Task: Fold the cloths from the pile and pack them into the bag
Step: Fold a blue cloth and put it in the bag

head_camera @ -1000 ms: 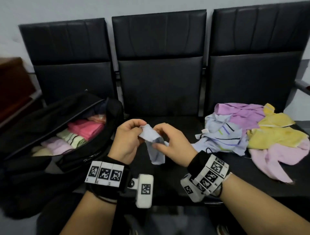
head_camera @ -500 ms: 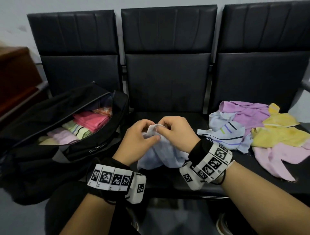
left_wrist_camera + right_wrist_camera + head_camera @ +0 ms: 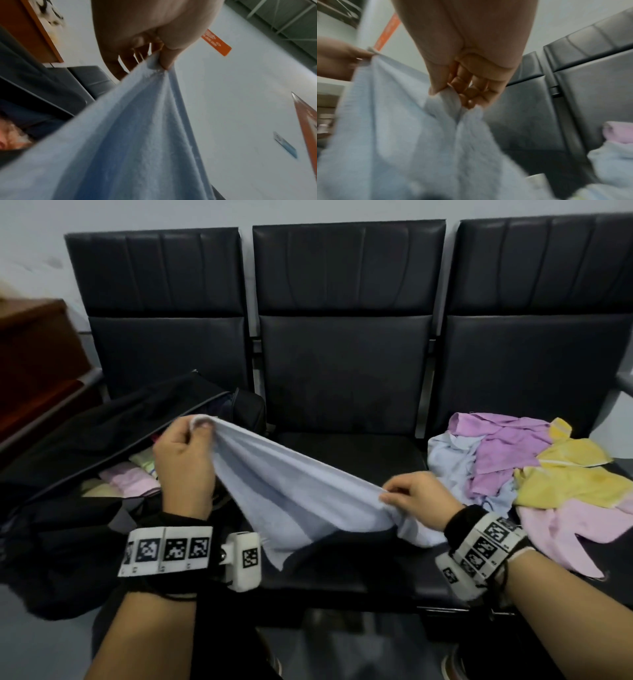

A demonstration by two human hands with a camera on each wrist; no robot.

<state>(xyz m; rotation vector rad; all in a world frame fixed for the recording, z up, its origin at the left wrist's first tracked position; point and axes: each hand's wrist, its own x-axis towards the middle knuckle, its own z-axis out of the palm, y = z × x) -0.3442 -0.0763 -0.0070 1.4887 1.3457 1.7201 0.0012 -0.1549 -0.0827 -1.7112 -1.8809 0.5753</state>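
Note:
A pale blue cloth [image 3: 294,491] is stretched between my two hands above the middle seat. My left hand [image 3: 198,428] pinches one corner, raised over the open black bag [image 3: 85,440]. My right hand [image 3: 388,496] pinches the opposite end, lower and to the right. The left wrist view shows thumb and fingers clamped on the blue cloth [image 3: 137,128]. In the right wrist view the fingers bunch the cloth's edge [image 3: 450,100]. Folded cloths [image 3: 132,481] lie inside the bag. The pile [image 3: 534,470] of purple, yellow, pink and pale blue cloths lies on the right seat.
Three black padded chairs [image 3: 346,371] stand in a row against a pale wall. A brown wooden cabinet [image 3: 34,364] is at the far left. The bag covers the left seat. A dark floor [image 3: 342,645] lies below the seats' front edge.
The hands, close together on the bunched cloth a moment ago, have pulled apart. The left rose toward the bag, the right went down and right, spreading the cloth out.

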